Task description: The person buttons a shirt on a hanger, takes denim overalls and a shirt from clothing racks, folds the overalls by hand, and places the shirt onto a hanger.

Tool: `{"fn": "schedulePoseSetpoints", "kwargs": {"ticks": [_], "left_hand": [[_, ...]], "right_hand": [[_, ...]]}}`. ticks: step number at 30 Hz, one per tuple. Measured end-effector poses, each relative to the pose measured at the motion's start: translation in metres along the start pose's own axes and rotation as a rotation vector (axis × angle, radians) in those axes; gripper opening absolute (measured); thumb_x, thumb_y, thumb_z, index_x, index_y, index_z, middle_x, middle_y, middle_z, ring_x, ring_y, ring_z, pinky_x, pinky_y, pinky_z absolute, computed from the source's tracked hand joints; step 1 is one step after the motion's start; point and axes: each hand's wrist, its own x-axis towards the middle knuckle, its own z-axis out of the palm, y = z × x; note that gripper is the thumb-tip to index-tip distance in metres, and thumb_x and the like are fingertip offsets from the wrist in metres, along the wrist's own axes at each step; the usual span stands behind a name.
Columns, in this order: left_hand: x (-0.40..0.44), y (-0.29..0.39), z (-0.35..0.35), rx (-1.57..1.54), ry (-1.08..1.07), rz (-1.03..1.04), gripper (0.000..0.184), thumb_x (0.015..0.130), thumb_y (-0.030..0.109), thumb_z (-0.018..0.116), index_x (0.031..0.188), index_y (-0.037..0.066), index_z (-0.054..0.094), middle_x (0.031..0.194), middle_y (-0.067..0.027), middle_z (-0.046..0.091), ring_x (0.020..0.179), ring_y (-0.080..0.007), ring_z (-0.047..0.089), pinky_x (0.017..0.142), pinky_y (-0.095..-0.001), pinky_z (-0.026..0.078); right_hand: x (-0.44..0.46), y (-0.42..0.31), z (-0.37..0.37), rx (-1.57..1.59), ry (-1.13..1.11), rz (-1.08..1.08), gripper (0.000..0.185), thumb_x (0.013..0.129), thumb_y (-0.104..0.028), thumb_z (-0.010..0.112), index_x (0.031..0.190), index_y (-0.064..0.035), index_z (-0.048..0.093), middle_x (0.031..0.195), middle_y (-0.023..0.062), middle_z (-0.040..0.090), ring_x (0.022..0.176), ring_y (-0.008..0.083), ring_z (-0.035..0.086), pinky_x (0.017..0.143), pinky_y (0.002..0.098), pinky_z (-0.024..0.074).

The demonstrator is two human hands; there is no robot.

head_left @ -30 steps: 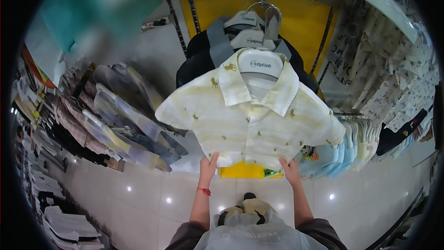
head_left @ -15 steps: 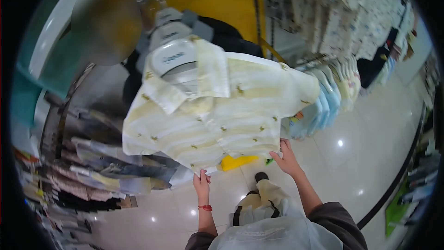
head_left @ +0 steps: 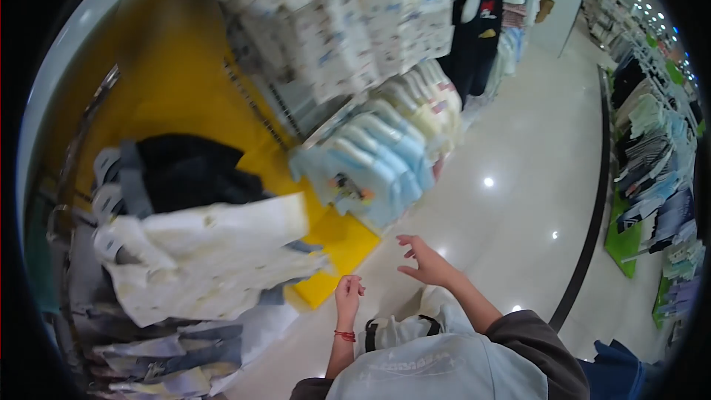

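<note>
Apparently at a hands-off moment, a shopper's left hand (head_left: 348, 297) is loosely curling and right hand (head_left: 429, 264) spreading, each grip released beside the yellow base (head_left: 354, 248), while the shirt (head_left: 215, 255) is hanging left of it, any hold calling for a leftward reach.

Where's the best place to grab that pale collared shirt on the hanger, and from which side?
I'd pinch the lower edge of the pale shirt, coming from the right with your left hand, the nearer one. That edge faces your hands and looks loose, while the collar sits around the white hanger at the far end. It's blurred, so I can't pick out the exact fold.
</note>
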Motion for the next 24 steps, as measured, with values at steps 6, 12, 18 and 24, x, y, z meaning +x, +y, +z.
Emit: {"fn": "schedulePoseSetpoints", "kwargs": {"ticks": [6, 12, 18, 24], "left_hand": [[0.078, 0.01, 0.143, -0.037, -0.157, 0.002, 0.015, 0.09, 0.015, 0.048, 0.084, 0.002, 0.052, 0.063, -0.0009, 0.048, 0.057, -0.0085, 0.047, 0.063, -0.0249, 0.047], [0.135, 0.029, 0.278, 0.057, -0.437, -0.003, 0.014, 0.09, 0.016, 0.049, 0.089, 0.003, 0.053, 0.067, -0.0008, 0.05, 0.064, -0.0091, 0.05, 0.067, -0.0237, 0.046], [0.153, 0.044, 0.365, -0.255, -0.717, -0.378, 0.021, 0.091, 0.02, 0.046, 0.104, 0.003, 0.049, 0.092, -0.0054, 0.054, 0.085, -0.0135, 0.055, 0.081, -0.0292, 0.046], [0.237, 0.05, 0.462, -0.129, -0.801, -0.447, 0.02, 0.093, 0.018, 0.042, 0.106, 0.004, 0.047, 0.097, -0.0065, 0.053, 0.094, -0.0161, 0.053, 0.087, -0.0331, 0.044]], "right_hand": [[-0.031, 0.039, -0.134, -0.149, 0.007, 0.177, 0.05, 0.076, -0.016, 0.065, 0.118, -0.0045, 0.041, 0.108, 0.0155, 0.05, 0.091, 0.0257, 0.056, 0.078, 0.0331, 0.0478], [-0.047, 0.096, -0.225, -0.134, 0.113, 0.245, 0.041, 0.079, -0.018, 0.064, 0.113, -0.0023, 0.047, 0.108, 0.0133, 0.052, 0.09, 0.0238, 0.057, 0.078, 0.0332, 0.0471], [-0.018, 0.13, -0.27, 0.344, 0.254, 0.239, 0.027, 0.084, -0.013, 0.058, 0.107, -0.0002, 0.05, 0.1, 0.0094, 0.057, 0.086, 0.0163, 0.059, 0.076, 0.0283, 0.0477], [0.018, 0.196, -0.349, 0.548, 0.364, 0.375, 0.018, 0.086, -0.01, 0.055, 0.101, -0.0005, 0.052, 0.098, 0.0083, 0.058, 0.087, 0.0143, 0.058, 0.079, 0.027, 0.0468]]}}
